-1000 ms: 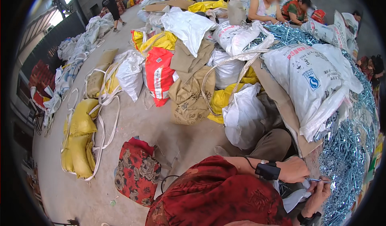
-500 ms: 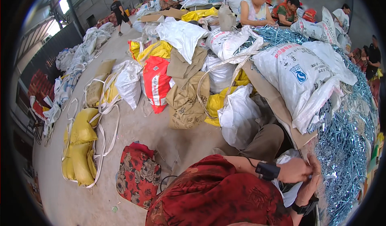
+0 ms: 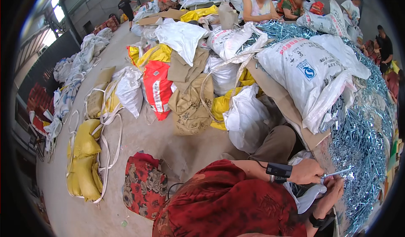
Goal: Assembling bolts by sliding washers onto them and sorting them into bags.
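Long, silvery-blue screws and small washers or nuts make up a big pile (image 3: 358, 152) along the right side. My left hand (image 3: 306, 171) is closed at the pile's near edge, with one long screw (image 3: 339, 172) sticking out of its fingertips toward the pile. Close below the screw is my right hand (image 3: 331, 195), its fingers bent together. What those fingers pinch is too small to make out. Beneath both hands a white plastic bag (image 3: 307, 198) with a dark inside hangs open by my lap.
A big white woven sack (image 3: 299, 64) lies on the pile, screws spilling from its mouth. Cardboard (image 3: 291, 106) lines the pile's edge. White, brown and red sacks stand on the floor beyond my knee, and yellow sacks (image 3: 84, 161) lie at left. Several people sit working at the back.
My hands have moved slightly apart, and a long screw now shows at my left fingertips. My right hand's fingers, stretched up before, are bent now. The view has shifted a little.
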Motion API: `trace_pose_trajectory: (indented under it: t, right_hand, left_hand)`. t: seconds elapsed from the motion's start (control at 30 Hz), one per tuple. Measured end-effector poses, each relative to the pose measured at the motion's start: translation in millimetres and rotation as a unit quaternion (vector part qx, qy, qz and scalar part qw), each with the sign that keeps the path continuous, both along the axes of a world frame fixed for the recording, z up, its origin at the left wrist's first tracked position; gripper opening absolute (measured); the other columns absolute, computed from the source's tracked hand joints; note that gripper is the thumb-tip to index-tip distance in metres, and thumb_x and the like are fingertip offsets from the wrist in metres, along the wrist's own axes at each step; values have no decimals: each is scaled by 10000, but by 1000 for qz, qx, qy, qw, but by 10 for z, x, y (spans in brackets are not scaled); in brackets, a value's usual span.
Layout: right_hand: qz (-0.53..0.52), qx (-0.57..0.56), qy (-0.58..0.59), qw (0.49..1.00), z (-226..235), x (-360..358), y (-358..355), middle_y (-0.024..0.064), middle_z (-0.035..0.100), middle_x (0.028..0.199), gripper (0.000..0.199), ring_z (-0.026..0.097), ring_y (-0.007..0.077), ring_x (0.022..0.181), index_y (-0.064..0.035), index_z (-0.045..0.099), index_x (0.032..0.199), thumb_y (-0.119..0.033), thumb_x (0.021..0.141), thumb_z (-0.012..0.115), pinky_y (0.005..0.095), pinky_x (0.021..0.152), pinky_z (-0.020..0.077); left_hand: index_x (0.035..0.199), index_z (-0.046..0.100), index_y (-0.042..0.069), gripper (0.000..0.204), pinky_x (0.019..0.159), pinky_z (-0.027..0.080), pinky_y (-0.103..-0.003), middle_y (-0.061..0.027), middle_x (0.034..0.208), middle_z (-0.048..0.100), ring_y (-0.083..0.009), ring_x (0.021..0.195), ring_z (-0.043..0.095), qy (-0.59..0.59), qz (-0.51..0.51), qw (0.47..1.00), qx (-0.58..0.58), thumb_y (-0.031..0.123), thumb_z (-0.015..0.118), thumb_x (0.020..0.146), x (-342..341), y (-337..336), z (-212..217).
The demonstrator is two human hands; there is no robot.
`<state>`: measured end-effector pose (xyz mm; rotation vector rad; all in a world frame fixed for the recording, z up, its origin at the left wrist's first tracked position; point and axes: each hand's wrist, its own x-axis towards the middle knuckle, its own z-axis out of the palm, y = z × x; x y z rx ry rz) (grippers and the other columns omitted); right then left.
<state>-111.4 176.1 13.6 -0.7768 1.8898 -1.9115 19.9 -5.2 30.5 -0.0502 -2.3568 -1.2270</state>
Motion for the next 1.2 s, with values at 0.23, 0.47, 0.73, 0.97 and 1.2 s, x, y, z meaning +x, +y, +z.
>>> trace_pose_trajectory:
  t: [0.23, 0.47, 0.73, 0.97, 1.2]
  right_hand:
    - [-83, 61, 117, 988, 201, 230, -166, 46, 559, 780, 358, 514, 115, 721, 30, 613, 913, -300, 1024, 529, 247, 692, 432]
    - [-21, 249, 172, 953, 518, 271, 141, 116, 676, 928, 269, 594, 147, 793, 82, 659, 1022, -153, 988, 534, 294, 662, 448]
    - [72, 32, 124, 989, 539, 455, 188, -27, 465, 671, 236, 399, 73, 592, -37, 520, 748, -141, 940, 609, 275, 517, 331]
    - [42, 245, 212, 945, 50, -101, 133, 110, 493, 585, 279, 512, 127, 556, 4, 564, 751, -194, 937, 630, 358, 515, 391]
    - [-338, 83, 83, 934, 82, -1273, 238, 125, 645, 705, 240, 628, 322, 663, -21, 637, 852, -256, 886, 673, 392, 623, 485]
  left_hand:
    - [766, 626, 16, 258, 602, 452, -506, -193, 647, 598, -398, 670, 620, 15, -22, 997, -66, 266, 689, 764, -7, 173, -108]
    - [780, 623, 60, 228, 558, 478, -458, -128, 687, 578, -346, 627, 621, 54, -4, 986, -155, 275, 695, 762, -136, 358, -202]
    - [937, 643, -9, 166, 668, 465, -352, -102, 833, 594, -202, 748, 600, -52, -328, 942, 45, 119, 701, 849, -199, 17, 150]
    - [1097, 601, 1, 188, 635, 473, -283, -87, 839, 647, -119, 704, 598, -158, -149, 975, 37, 51, 542, 926, -399, -252, -458]
    - [1095, 565, 9, 141, 483, 381, -250, -31, 677, 556, -80, 518, 484, -199, -109, 960, 163, 53, 515, 970, -290, -277, -563]
